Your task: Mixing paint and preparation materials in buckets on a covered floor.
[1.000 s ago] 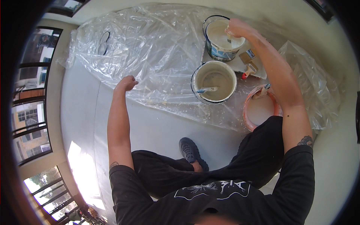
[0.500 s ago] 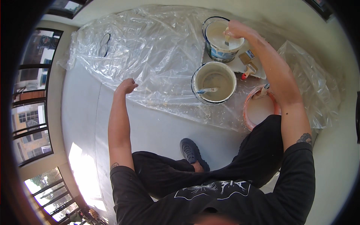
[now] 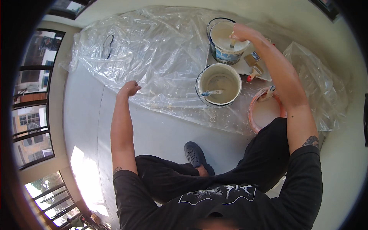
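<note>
My right hand [image 3: 242, 32] is closed on the handle of a paintbrush [image 3: 232, 43]. The brush points down into a blue-and-white paint bucket [image 3: 226, 56] at the far right of centre, its bristles at the pale paint. Nearer me stands a second bucket [image 3: 200, 89] holding pale paint, with a blue-and-white brush [image 3: 212, 92] across its inside. My left hand [image 3: 131, 88] hovers by the edge of the plastic sheet [image 3: 153, 57], fingers curled in, and nothing shows in it. By my right forearm sits an orange-rimmed bucket [image 3: 251, 115] with another brush [image 3: 268, 94] in it.
Two more brushes, one wide [image 3: 253, 58] and one with a red tip [image 3: 255, 71], lie on a tray [image 3: 241, 68] beside the buckets. A dark-rimmed flat item [image 3: 107, 46] rests on the sheet. My shoe [image 3: 197, 155] stands on the grey floor [image 3: 165, 134]. Walls and windows surround this corner.
My right hand and its paintbrush have shifted very slightly downward at the bucket. My left hand and the buckets stay where they were.
</note>
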`<state>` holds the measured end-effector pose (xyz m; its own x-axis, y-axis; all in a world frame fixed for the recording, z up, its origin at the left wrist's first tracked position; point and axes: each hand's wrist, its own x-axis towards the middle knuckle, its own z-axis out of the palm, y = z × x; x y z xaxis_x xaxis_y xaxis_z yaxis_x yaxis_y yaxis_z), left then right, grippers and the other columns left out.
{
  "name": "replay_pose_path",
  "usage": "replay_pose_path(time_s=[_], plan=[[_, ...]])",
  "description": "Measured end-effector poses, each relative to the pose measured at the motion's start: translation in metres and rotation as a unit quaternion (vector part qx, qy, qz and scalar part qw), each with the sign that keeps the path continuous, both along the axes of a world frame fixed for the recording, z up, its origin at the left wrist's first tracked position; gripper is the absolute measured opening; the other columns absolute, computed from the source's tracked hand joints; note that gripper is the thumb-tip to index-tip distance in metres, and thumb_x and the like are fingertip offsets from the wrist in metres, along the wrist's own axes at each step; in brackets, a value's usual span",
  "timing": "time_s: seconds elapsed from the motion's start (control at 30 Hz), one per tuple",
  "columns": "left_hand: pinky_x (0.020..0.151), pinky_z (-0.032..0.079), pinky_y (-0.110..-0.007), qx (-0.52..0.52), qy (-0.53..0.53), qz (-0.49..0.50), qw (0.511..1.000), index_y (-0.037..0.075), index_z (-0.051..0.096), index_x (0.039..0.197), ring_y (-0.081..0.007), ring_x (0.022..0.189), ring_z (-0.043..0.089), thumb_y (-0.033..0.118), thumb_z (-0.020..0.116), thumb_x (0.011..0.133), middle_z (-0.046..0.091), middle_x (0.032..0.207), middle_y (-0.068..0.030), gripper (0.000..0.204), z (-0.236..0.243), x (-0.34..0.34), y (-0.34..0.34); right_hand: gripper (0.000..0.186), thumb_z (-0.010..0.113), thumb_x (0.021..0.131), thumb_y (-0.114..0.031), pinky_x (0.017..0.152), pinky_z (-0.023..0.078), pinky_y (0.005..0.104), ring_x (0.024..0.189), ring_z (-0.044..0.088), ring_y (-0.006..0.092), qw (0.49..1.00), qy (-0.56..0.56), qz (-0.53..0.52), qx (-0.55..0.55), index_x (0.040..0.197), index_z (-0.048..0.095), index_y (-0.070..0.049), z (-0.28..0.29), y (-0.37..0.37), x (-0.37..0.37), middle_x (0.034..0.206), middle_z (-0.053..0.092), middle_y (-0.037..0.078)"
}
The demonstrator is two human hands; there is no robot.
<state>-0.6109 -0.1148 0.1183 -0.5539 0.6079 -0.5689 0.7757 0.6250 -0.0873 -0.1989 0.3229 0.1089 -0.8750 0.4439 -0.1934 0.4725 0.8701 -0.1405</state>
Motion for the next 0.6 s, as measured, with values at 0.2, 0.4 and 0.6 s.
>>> replay_pose_path(time_s=[0.2,0.4,0.6], plan=[[0.1,0.051,-0.045,0.014,-0.008,-0.002,1.0,0.004,0.071,0.119,-0.0375,0.117,0.065,0.036,0.068,0.094,0.07,0.122,-0.0218,0.041,0.003,0.004,0.0,0.035,0.068,0.093,-0.034,0.086,0.055,0.0496,0.096,0.071,0.0418,0.96,0.169,-0.222,0.002,0.096,0.077,0.0,-0.012,-0.008,0.006,0.099,0.073,0.025],[0.1,0.051,-0.046,-0.014,0.006,0.01,1.0,0.002,0.07,0.12,-0.0374,0.117,0.065,0.036,0.067,0.095,0.07,0.123,-0.0218,0.042,0.006,0.002,-0.003,0.034,0.07,0.091,-0.034,0.088,0.056,0.0488,0.097,0.07,0.0421,0.982,0.108,-0.121,-0.096,0.096,0.077,-0.001,-0.01,-0.011,0.011,0.096,0.074,0.025],[0.099,0.051,-0.046,0.006,-0.006,0.003,1.0,0.002,0.07,0.12,-0.0374,0.117,0.065,0.036,0.068,0.095,0.07,0.123,-0.0219,0.043,0.003,0.003,0.005,0.033,0.071,0.091,-0.032,0.087,0.056,0.049,0.094,0.071,0.0409,0.99,0.027,-0.133,0.021,0.094,0.077,0.0,-0.009,-0.013,0.004,0.093,0.074,0.024]])
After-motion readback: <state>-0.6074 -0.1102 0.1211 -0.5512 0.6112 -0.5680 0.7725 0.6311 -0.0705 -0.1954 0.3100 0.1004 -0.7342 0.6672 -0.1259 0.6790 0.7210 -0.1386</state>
